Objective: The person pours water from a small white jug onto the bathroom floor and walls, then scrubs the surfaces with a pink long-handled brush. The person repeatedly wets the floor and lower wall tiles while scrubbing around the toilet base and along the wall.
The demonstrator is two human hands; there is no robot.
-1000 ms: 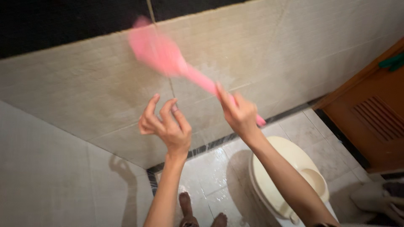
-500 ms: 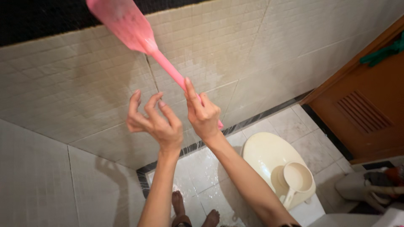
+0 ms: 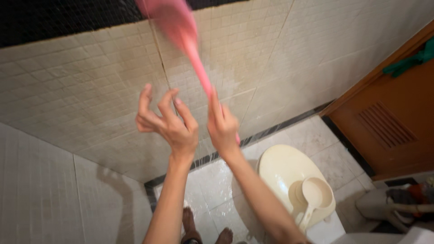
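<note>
My right hand grips the handle of a pink long-handled scrub brush. The blurred brush head is up against the beige tiled wall, near the black band at the top. My left hand hovers beside the right one, fingers curled and spread, holding nothing and touching nothing.
A cream toilet with its lid down stands below right, with a cream plastic scoop resting on it. A brown wooden door with a vent is at the right. The wet floor tiles and my bare feet show below.
The brush head swung up and to the right along the wall, now more upright. My right hand shifted slightly right and lower. The left hand stayed open beside it.
</note>
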